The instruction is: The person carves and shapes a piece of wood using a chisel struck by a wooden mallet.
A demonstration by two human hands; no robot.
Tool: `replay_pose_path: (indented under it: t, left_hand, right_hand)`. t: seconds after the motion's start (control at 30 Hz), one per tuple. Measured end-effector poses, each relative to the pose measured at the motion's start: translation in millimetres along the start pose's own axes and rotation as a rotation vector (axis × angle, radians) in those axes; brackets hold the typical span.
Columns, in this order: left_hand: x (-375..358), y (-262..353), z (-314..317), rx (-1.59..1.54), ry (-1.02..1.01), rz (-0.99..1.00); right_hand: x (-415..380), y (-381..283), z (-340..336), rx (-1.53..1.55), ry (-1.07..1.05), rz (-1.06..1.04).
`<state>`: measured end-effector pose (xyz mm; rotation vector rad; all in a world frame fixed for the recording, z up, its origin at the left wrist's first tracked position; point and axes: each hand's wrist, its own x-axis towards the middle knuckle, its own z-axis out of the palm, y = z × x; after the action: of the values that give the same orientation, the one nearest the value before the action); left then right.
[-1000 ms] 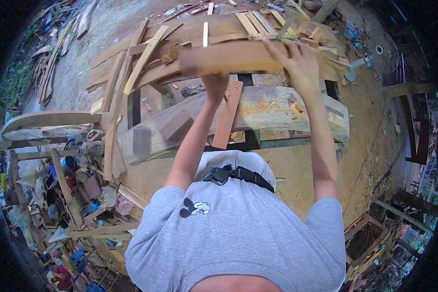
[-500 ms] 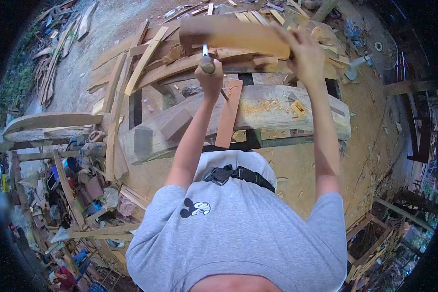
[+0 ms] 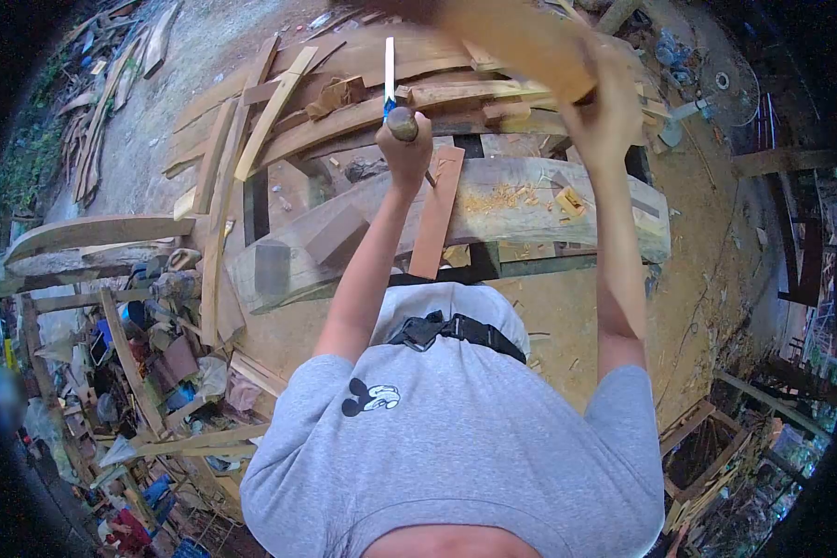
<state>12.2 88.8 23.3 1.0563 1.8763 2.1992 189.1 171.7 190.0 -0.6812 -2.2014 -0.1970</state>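
Observation:
My left hand (image 3: 406, 160) is closed around the round wooden handle (image 3: 402, 124) of a chisel, whose dark metal shaft (image 3: 430, 178) shows below the fist, at the edge of a reddish-brown board (image 3: 437, 219). The board lies across a thick timber beam (image 3: 521, 181). Raised at the upper right, my right hand (image 3: 609, 116) is closed on a wooden mallet (image 3: 521, 42), smeared by motion. The mallet is apart from the chisel handle, and its far end runs out of the top of the view.
Wood shavings (image 3: 502, 198) and a small block (image 3: 569, 201) lie on the beam. A squared block (image 3: 337, 234) sits left of the board. Long planks (image 3: 344, 130) are stacked behind. Cluttered scraps (image 3: 172, 363) fill the left side. A white strip with a blue end (image 3: 390, 70) shows beyond my left hand.
The mallet has risen up and away from the chisel handle with my right hand. My left hand and the chisel have barely shifted.

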Motion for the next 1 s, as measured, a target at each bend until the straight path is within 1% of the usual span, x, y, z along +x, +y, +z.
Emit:
replay_pose_path:
  t: [0.03, 0.07, 0.1, 0.17, 0.2, 0.23, 0.3, 0.33, 0.37, 0.43, 0.47, 0.5, 0.57, 0.6, 0.7, 0.73, 0.77, 0.83, 0.87, 0.93, 1.0]
  left_hand:
    - [0.0, 1.5, 0.1, 0.002, 0.001, -0.003]
    - [0.8, 5.0, 2.0, 0.033, -0.001, 0.056]
    - [0.4, 8.9, 4.1, 0.063, -0.003, 0.114]
    - [-2.7, 14.7, 7.6, 0.041, -0.009, 0.105]
    - [-1.2, 17.4, 9.3, 0.021, -0.012, 0.101]
    - [1.2, 18.6, 10.2, 0.020, -0.016, 0.107]
    - [1.5, 19.1, 10.0, -0.033, 0.016, 0.080]
    - [2.1, 13.6, 5.8, 0.017, -0.016, 0.051]
    - [-1.0, 9.6, 5.8, 0.016, -0.021, 0.046]
    - [-1.2, 7.7, 6.1, 0.024, -0.009, 0.088]
    - [-0.6, 9.7, 6.7, 0.030, -0.016, 0.139]
    - [-0.9, 12.1, 7.5, 0.031, -0.017, 0.137]
    - [-2.0, 19.1, 9.6, 0.027, -0.026, 0.174]
    - [-2.4, 19.4, 11.0, 0.027, -0.033, 0.175]
    - [-3.4, 11.8, 11.8, -0.005, -0.023, 0.193]
    - [-5.0, 6.6, 8.7, -0.015, -0.036, 0.108]
    - [-6.7, 1.4, 5.9, -0.025, -0.048, 0.020]
    - [-6.8, -2.5, 4.2, 0.005, -0.028, 0.013]
    - [-5.8, 1.1, 3.8, 0.003, -0.031, 0.009]
    - [-3.4, 8.2, 3.4, 0.002, -0.033, 0.009]
    - [-3.5, 13.4, 5.4, 0.009, -0.022, 0.020]
  right_hand:
    - [3.5, -3.3, 2.7, 0.284, 0.214, 0.147]
    - [3.0, -13.3, 6.5, 0.621, 0.196, 0.368]
    - [2.1, -22.6, 12.7, 0.619, 0.194, 0.367]
    - [-6.1, -34.8, 25.1, 0.877, 0.370, 0.351]
    - [-22.0, -21.6, 27.4, 0.730, 0.164, 0.323]
    - [-24.4, -12.2, 20.1, 0.728, 0.171, 0.322]
    - [-25.7, -2.6, 5.8, -0.431, -0.368, -0.125]
    - [-19.2, -2.6, -0.4, -0.278, -0.388, 0.034]
    - [-18.1, -0.8, 0.5, -0.280, -0.392, 0.038]
    - [-10.4, -0.9, 4.7, 0.406, 0.137, 0.370]
    - [-6.9, -8.3, 4.0, 0.673, 0.235, 0.410]
    - [-5.6, -17.9, 9.8, 0.673, 0.233, 0.413]
    - [-8.8, -32.0, 21.3, 0.829, 0.561, 0.422]
    - [-16.4, -25.7, 20.1, 0.825, 0.567, 0.426]
    - [-46.4, 6.1, 8.2, -0.406, -0.259, -0.227]
    - [-47.9, 3.4, 10.2, -0.217, -0.256, -0.052]
    - [-50.1, 3.2, 11.2, -0.216, -0.255, -0.048]
    - [-52.3, 4.2, 14.9, 0.080, -0.087, 0.275]
    - [-62.1, 2.0, 23.0, 0.085, -0.090, 0.267]
    - [-100.3, -6.9, 45.5, 0.608, -0.079, 0.590]
    - [-129.2, -34.4, 48.7, 0.669, -0.265, 0.918]
